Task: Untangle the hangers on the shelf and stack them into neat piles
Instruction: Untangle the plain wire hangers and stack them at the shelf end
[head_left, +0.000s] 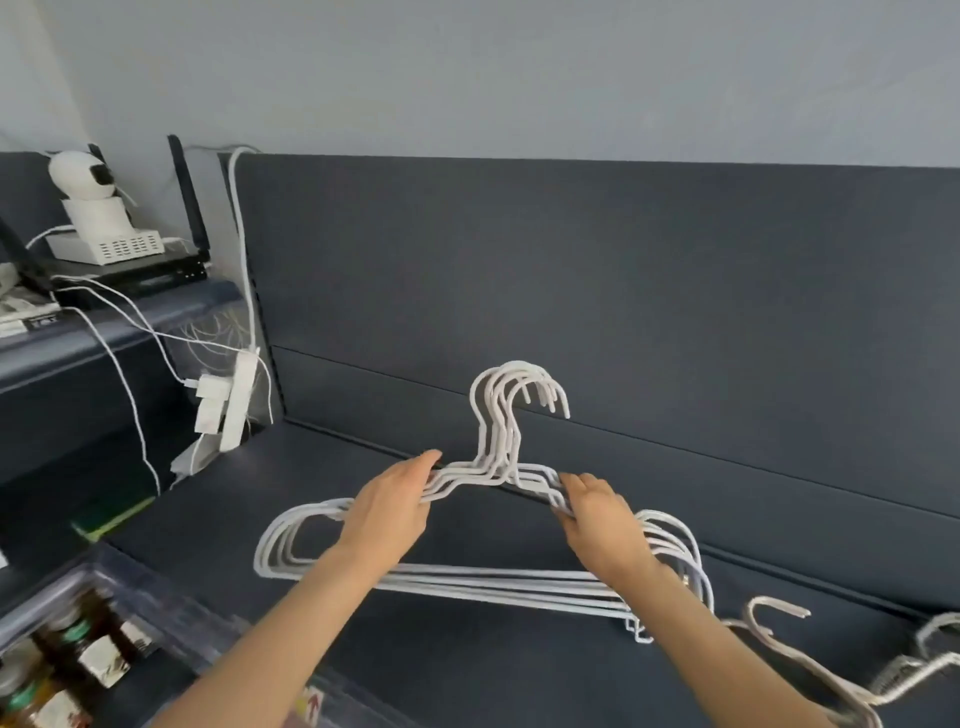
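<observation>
both forearms reach up from the bottom edge, the left hand (387, 506) and right hand (605, 525) each clasping a shoulder of the white hanger stack (483, 525) at frame centre. its hooks rise between the two grips, above the dark shelf (249, 499). more loose hangers (810, 670) lie at lower right.

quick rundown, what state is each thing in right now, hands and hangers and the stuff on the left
left hand: gripping the pile's left shoulder
right hand: gripping the pile's right shoulder
white hanger pile: stacked, hooks aligned
loose hangers: unstacked, lower right
power strip: adapters plugged in
</observation>
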